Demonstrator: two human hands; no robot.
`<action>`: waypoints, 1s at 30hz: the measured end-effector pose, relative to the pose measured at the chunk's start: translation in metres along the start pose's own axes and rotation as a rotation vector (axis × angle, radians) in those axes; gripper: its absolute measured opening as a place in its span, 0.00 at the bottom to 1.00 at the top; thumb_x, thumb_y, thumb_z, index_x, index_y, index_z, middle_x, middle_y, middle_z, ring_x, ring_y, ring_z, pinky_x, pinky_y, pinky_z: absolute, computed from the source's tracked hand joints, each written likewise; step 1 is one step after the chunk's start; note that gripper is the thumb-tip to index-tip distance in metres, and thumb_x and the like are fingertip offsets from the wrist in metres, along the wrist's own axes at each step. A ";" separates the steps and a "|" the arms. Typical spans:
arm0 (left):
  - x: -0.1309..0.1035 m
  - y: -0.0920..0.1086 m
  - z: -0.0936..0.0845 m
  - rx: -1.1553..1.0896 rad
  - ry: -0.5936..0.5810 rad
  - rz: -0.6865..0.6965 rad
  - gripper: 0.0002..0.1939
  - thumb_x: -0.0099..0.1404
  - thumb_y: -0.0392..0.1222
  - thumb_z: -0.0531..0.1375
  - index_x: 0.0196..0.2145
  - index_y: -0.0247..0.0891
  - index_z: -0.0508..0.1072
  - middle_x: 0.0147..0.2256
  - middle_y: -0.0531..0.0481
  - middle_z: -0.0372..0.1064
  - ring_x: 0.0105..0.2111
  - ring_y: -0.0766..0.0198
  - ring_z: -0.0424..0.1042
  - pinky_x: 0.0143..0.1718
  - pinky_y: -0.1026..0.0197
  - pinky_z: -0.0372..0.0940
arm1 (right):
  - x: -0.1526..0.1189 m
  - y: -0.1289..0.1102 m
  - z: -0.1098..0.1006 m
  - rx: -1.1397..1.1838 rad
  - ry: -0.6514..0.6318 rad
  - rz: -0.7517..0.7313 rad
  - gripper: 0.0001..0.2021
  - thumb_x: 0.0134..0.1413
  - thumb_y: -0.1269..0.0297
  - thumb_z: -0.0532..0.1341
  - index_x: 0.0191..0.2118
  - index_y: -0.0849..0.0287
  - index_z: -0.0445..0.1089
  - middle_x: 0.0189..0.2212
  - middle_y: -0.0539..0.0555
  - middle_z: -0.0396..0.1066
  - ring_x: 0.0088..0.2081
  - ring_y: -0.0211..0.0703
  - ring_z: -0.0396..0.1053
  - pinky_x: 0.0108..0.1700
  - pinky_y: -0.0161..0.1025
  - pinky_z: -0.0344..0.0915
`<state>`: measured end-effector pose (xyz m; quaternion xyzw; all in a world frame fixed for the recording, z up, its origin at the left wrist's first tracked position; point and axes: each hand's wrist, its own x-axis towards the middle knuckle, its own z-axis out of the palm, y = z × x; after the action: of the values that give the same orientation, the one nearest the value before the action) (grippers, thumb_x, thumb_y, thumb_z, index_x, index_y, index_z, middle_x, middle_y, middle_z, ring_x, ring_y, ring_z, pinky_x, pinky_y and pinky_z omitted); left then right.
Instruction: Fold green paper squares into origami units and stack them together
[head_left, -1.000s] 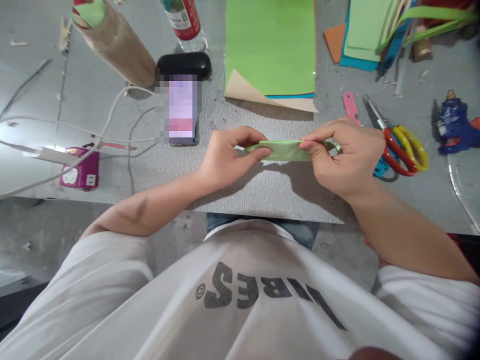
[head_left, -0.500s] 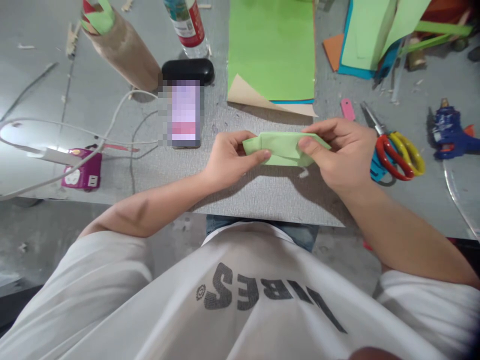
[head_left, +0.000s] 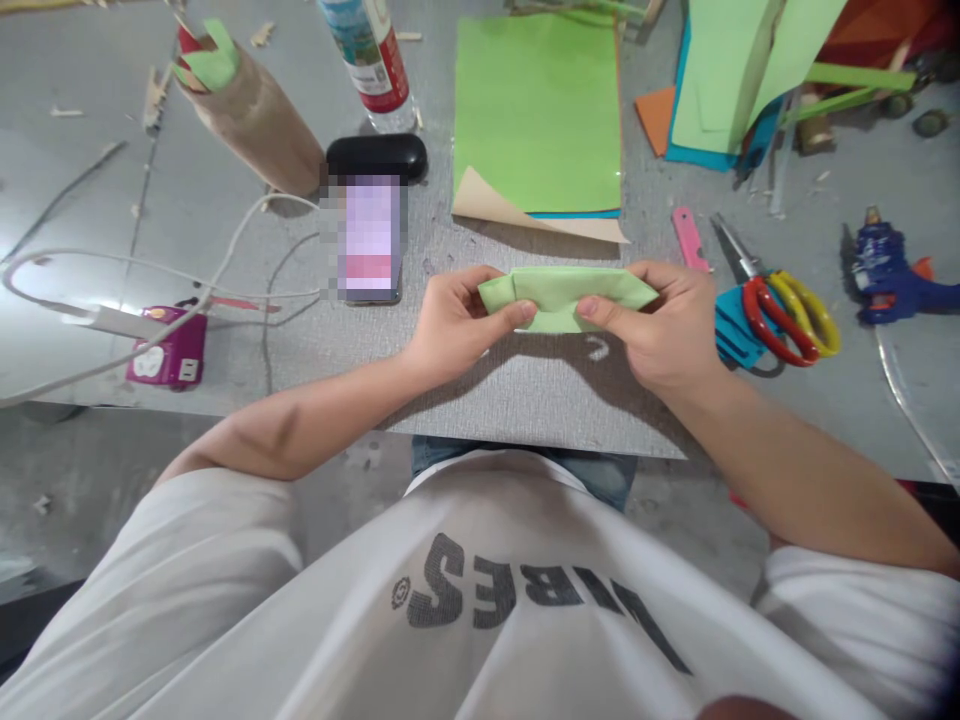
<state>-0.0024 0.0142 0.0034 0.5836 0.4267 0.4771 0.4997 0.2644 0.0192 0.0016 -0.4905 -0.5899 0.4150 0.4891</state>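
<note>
A folded piece of light green paper (head_left: 559,292) is held above the near part of the grey table, between both hands. It forms a long flat strip with a pointed right end and a fold line near its left end. My left hand (head_left: 459,318) pinches its left part, thumb in front and fingers behind. Gripping the right part is my right hand (head_left: 660,318), its thumb pressed on the front face and its fingers mostly hidden behind the paper.
Scissors (head_left: 780,315), a pink cutter (head_left: 690,238) and a blue glue gun (head_left: 892,270) lie to the right. Green sheets (head_left: 536,110) are straight ahead. At left stand a brown paper-wrapped cylinder (head_left: 259,125), a bottle (head_left: 375,75), a phone (head_left: 371,235) and a purple socket adapter (head_left: 169,350).
My right thumb has slid left along the front of the paper, and the right fingers have moved behind it. The front face looks flatter. The view has shifted slightly.
</note>
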 end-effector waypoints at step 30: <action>-0.003 -0.010 0.001 -0.083 -0.030 0.067 0.30 0.75 0.73 0.79 0.50 0.42 0.90 0.44 0.45 0.90 0.42 0.57 0.90 0.45 0.53 0.89 | 0.002 -0.005 0.001 0.075 0.138 -0.088 0.26 0.48 0.41 0.93 0.29 0.49 0.80 0.24 0.46 0.72 0.26 0.41 0.61 0.28 0.45 0.57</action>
<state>-0.0021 0.0123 -0.0073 0.5834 0.3793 0.5020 0.5136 0.2623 0.0202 0.0062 -0.4729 -0.5600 0.3798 0.5644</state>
